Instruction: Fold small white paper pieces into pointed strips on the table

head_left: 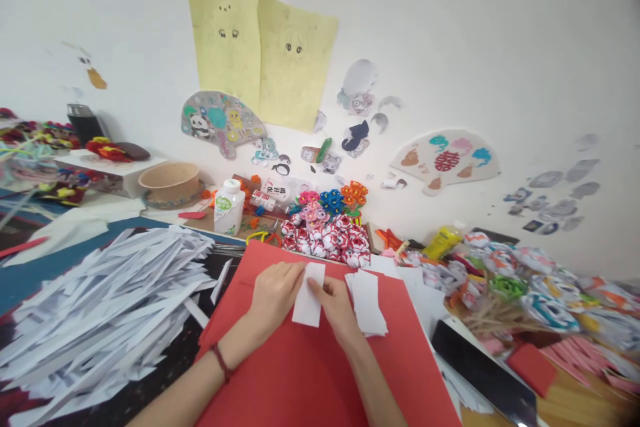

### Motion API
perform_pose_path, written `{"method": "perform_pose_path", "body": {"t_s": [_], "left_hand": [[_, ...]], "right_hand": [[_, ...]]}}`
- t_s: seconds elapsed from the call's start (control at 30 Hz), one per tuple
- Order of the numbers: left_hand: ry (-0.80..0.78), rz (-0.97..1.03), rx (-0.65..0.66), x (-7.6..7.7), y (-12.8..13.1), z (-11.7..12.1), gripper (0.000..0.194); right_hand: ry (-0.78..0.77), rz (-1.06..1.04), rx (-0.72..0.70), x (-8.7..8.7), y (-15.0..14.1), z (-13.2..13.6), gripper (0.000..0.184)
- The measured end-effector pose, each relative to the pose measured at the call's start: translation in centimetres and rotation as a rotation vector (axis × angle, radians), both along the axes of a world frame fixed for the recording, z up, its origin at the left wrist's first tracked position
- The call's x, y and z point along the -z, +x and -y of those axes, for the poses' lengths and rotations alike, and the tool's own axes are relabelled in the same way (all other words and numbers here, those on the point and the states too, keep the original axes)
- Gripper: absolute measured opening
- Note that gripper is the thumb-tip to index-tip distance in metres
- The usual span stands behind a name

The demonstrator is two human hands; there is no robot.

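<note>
While the left hand (pixel 274 290) has fingers closed on the upper left edge of a white paper strip (pixel 307 312), the right hand (pixel 338 307) pinches its right side, thumb on face, over red sheets (pixel 280 373), beside a white stack (pixel 368 300).

The slip of paper (pixel 306 310) at mid-frame is plain white, the sheets (pixel 300 380) beneath it solid red. Folded strips (pixel 115 307) at lower left are white. White flowers (pixel 330 239) edged in red show at centre, with pink, blue and orange blooms (pixel 332 203) above. The drawings (pixel 227 63) at upper centre are on pale yellow; the wristband (pixel 223 361) looks maroon, though blurred.
</note>
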State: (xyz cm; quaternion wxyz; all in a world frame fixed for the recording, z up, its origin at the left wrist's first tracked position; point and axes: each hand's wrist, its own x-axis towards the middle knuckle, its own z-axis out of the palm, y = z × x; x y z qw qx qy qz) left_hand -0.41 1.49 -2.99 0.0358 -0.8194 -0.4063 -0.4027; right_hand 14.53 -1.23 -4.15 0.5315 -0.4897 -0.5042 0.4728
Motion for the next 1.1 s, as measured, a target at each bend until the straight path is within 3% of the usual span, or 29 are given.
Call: {"method": "perform_pose_path", "body": {"t_s": [0.13, 0.23, 0.33, 0.5, 0.57, 0.67, 1.1], "left_hand": [[0.187, -0.109, 0.076, -0.1, -0.2, 0.3, 0.021], [0.155, -0.126, 0.148, -0.5, -0.3, 0.1, 0.022], [-0.114, 0.072, 0.231, -1.2, -0.2, -0.3, 0.022], [-0.814, 0.650, 0.352, -1.8, 0.2, -1.2, 0.029], [-0.989, 0.789, 0.400, -1.7, 0.3, -1.4, 0.030], [-1.144, 0.845, 0.454, -1.6, 0.3, -1.5, 0.032], [-1.075, 0.615, 0.424, -2.7, 0.0, -1.3, 0.027]], "right_hand": [[0.032, 0.095, 0.053, -0.2, 0.1, 0.3, 0.043], [0.057, 0.156, 0.074, -0.4, 0.4, 0.3, 0.043], [0.052, 0.179, 0.070, -0.4, 0.7, 0.1, 0.041], [0.023, 0.209, 0.021, -0.7, 1.0, 0.1, 0.040], [0.020, 0.221, -0.013, -1.2, 1.1, 0.3, 0.039], [0.003, 0.248, -0.043, -1.9, 1.1, 0.7, 0.037], [-0.071, 0.288, -0.059, -2.2, 1.6, 0.9, 0.029]]}}
